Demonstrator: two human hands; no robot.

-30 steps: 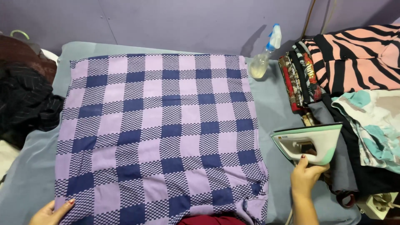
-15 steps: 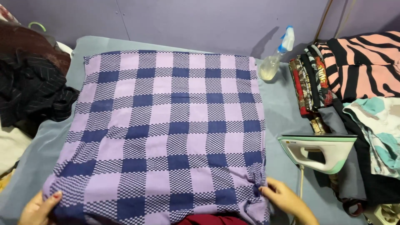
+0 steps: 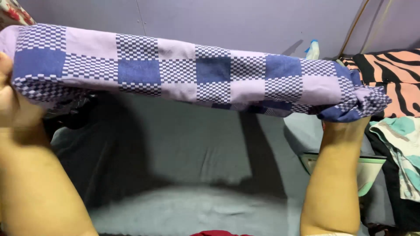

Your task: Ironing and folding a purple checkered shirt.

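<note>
My left hand [image 3: 11, 102] at the left edge of the frame has its fingers clenched on one end of the checked cloth [image 3: 197, 72]; my right hand [image 3: 350, 116] is mostly hidden behind the bunched far end, gripping it there. I've got the cloth lifted clear, stretched as a band across the upper half of the frame. Below it, the grey counter [image 3: 183, 148] lies in shadow. At the lower right, an iron [image 3: 369, 168] peeks out beside my forearm. A spray bottle [image 3: 312, 49] stands at the upper right, with striped clothes [image 3: 393, 72] beyond.
</note>
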